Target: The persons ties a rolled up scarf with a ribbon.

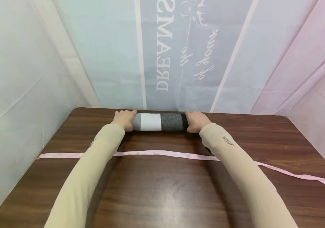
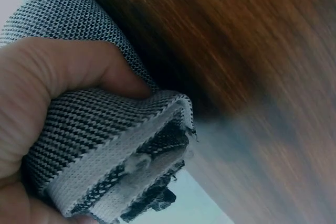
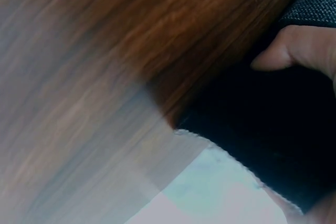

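A rolled striped knit cloth (image 1: 151,122) lies crosswise near the table's far edge, with grey, white, dark grey and black bands. My left hand (image 1: 124,120) grips its grey end. In the left wrist view the thumb (image 2: 100,69) bends over the roll, and the layered, frayed end of the knit cloth (image 2: 105,129) sticks out past the hand. My right hand (image 1: 197,121) holds the black end, its thumb (image 3: 289,51) lying over the cloth (image 3: 262,119) in the right wrist view. Most of the other fingers are hidden behind the roll.
A pink ribbon (image 1: 156,153) runs across the brown wooden table (image 1: 162,190), passing beneath both forearms. Behind the table hangs a pale printed curtain (image 1: 116,57) with mirrored lettering. White fabric walls (image 1: 14,79) close off the sides.
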`<action>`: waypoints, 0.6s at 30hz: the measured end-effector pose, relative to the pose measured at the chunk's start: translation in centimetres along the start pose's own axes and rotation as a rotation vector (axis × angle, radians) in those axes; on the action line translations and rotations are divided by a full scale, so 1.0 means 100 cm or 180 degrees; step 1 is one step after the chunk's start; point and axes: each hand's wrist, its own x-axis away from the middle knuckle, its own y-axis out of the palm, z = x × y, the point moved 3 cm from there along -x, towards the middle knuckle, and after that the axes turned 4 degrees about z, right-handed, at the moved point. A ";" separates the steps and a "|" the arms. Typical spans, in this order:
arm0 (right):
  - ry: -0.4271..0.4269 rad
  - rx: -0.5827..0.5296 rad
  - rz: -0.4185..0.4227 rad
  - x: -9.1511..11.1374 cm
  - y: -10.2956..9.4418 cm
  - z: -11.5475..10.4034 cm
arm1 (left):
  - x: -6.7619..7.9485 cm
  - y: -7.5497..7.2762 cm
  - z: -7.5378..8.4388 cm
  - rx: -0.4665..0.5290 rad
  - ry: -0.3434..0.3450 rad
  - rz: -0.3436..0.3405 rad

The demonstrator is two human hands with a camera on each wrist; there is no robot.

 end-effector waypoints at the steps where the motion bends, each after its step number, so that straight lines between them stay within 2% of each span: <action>1: 0.0007 -0.0007 0.0013 0.002 -0.001 0.001 | 0.000 -0.002 0.002 -0.0014 0.0015 0.0014; 18: 0.0061 0.0002 0.0139 0.021 -0.017 0.018 | 0.003 -0.016 0.024 0.0005 0.0189 0.0136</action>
